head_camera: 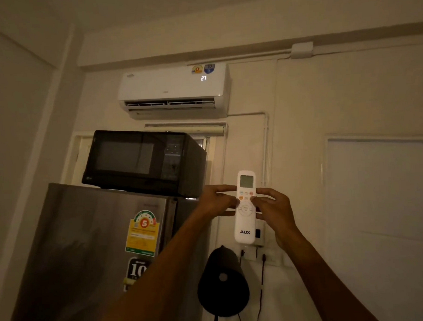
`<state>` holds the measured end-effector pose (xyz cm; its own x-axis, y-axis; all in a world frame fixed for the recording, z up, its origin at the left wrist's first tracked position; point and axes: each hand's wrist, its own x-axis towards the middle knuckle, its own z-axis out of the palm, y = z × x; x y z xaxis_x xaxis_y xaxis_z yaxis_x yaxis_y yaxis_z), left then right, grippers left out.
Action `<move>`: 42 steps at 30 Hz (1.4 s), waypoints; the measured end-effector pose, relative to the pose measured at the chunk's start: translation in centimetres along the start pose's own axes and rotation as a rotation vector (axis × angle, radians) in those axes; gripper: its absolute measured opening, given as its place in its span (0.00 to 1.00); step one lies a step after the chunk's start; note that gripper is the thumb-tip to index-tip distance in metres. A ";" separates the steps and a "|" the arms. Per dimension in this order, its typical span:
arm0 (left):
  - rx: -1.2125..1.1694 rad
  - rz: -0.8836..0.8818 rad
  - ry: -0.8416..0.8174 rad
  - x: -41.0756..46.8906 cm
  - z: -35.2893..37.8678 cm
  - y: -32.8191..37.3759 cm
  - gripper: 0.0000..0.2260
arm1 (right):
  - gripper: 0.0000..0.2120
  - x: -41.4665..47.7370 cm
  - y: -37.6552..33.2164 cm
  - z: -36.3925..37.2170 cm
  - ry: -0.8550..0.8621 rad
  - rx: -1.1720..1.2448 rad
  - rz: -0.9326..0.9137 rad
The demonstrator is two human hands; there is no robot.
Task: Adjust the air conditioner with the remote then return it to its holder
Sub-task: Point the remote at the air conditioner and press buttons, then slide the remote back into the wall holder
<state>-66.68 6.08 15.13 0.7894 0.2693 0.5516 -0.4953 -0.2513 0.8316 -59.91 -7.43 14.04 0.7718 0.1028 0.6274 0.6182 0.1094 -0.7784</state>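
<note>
Head view, at chest height before the wall: the remote [245, 207], a white unit marked AUX, stands upright between both hands. Left hand [217, 201] grips its left edge, fingers behind and thumb on the button face; right hand [273, 206] closes on the right edge, thumb on the keys beside the round pad. Both hands are thus closed on the remote, neither spread wide. Above, the air conditioner [174, 91] is mounted high on the wall, louvre open, its panel reading 27.

Risks, as judged: the remote's tip points up along the wall rather than squarely at the unit, so a press may fail to register; two thumbs crowding small keys in dim light may strike the wrong button. What may be the holder [258, 236] is largely hidden behind the remote's lower end, so a blind return could miss it and drop the remote toward the cables [261, 274] and black lamp [223, 281] below.

Surroundings: no working surface is in view. A steel refrigerator [93, 250] carries a black microwave [142, 161] at left; a pale panelled door [382, 201] stands at right. Lighting is low and yellowish.
</note>
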 end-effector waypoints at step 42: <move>-0.084 -0.204 -0.116 31.5 29.3 -29.3 0.19 | 0.13 30.6 36.6 -19.3 0.118 -0.220 0.152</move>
<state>-16.69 -5.30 6.26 0.9100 0.1964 0.3650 -0.3464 -0.1233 0.9300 -10.80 -19.35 4.38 0.8621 -0.0160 0.5064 0.5014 -0.1166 -0.8573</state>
